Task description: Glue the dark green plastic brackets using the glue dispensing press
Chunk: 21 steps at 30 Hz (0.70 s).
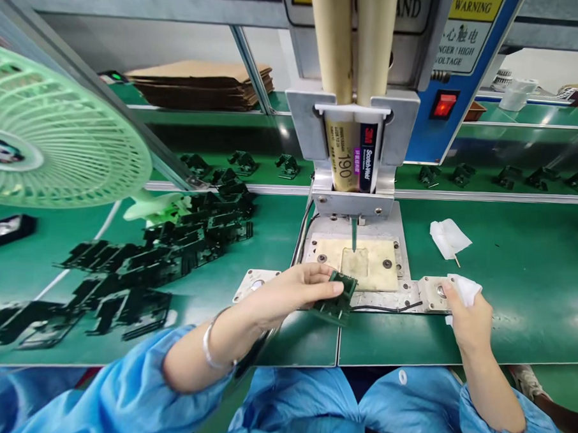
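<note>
My left hand [298, 290], with a silver bangle on its wrist, pinches a dark green moulded part [337, 301]. The part is tilted just in front of the pale fixture plate [369, 274], which has a shallow square recess. Above that recess points a thin nozzle [354, 233], below a twin adhesive cartridge [353, 152] clamped in a metal holder. My right hand [473, 320] is closed around a crumpled white tissue [466, 289]. Its thumb rests at the round button on the right metal block [434, 293]. Another metal block [257, 284] with a button lies left of the fixture.
Dark parts [192, 231] lie heaped on the left of the green table, beneath a green fan [58, 130]. More stand in a row [463, 175] along the far belt. A white tissue with a stick [449, 238] lies at right. A red switch [444, 105] sits on the blue machine housing.
</note>
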Each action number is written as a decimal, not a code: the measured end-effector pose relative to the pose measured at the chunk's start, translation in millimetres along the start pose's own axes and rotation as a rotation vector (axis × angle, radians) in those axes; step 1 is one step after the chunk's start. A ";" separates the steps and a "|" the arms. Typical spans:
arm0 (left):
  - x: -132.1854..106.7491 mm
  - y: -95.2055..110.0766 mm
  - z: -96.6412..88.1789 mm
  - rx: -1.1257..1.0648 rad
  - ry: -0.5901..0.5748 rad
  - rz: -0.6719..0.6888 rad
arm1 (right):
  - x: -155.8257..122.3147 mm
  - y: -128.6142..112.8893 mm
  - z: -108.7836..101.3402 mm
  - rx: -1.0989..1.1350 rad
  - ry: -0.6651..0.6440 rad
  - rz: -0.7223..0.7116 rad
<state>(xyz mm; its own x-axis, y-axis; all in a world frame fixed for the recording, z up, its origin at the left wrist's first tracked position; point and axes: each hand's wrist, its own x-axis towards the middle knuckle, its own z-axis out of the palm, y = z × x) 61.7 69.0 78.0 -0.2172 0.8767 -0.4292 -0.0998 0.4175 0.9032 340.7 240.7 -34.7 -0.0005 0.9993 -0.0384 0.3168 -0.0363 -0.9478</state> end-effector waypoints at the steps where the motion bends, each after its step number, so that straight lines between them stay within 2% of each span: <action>1: -8.2 -5.7 1.3 -0.026 0.030 0.051 | 0.3 0.5 -0.5 -0.004 0.004 -0.005; 4: -33.7 -21.9 9.8 -0.057 0.083 0.235 | 0.9 0.8 -2.0 -0.006 0.018 0.003; 7: -55.8 -29.5 24.0 -0.060 0.112 0.429 | 0.4 -0.7 -2.4 0.027 0.068 0.009; 11: -73.5 -22.5 37.7 0.025 0.136 0.784 | -4.8 1.8 -5.0 0.099 0.237 -0.090; 13: -77.4 -16.4 39.2 0.094 0.140 0.955 | -12.1 5.4 -10.4 -0.012 0.317 -0.165; 15: -78.8 -12.1 38.8 0.140 0.124 1.051 | -25.3 5.5 -18.2 -0.185 0.364 -0.314; 17: -78.7 -10.5 38.4 0.161 0.105 1.078 | -46.0 -3.4 -25.7 -0.285 0.323 -0.577; 19: -78.0 -11.5 38.9 0.169 0.087 1.081 | -71.7 -23.3 -29.4 -0.264 0.170 -0.885; 21: -77.3 -13.6 40.1 0.167 0.080 1.073 | -95.0 -48.8 -27.0 -0.205 -0.038 -1.106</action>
<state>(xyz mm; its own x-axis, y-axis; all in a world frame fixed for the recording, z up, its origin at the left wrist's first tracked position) 118.8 5.1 98.8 -0.1756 0.7881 0.5900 0.3118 -0.5239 0.7926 350.8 147.9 23.7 -0.4053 0.4799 0.7781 0.2748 0.8757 -0.3970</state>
